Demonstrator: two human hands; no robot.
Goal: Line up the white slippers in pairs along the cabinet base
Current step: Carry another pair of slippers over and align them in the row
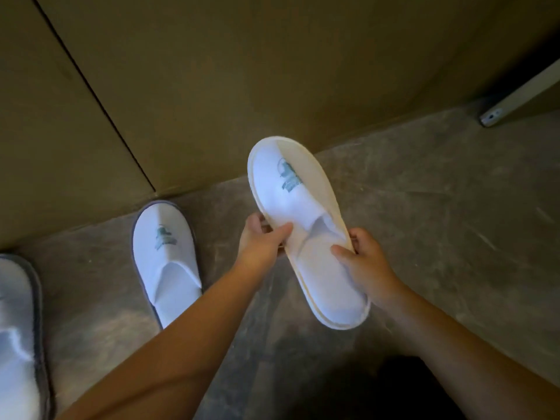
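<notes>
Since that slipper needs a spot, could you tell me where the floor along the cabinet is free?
Bare floor runs along the cabinet from the grey-edged slipper right to the door corner. The left is crowded: a second slipper sits there.

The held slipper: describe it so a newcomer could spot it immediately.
Start at the brown cabinet base above the grey floor. In front of it, both hands hold one slipper. Its edging is cream, unlike the grey-edged slippers lying left.

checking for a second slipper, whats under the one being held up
A second sole edge shows beneath the held slipper along its rim, likely its pair stacked underneath; the rest is covered. Both hands, left hand and right hand, grip it above the grey floor.
</notes>
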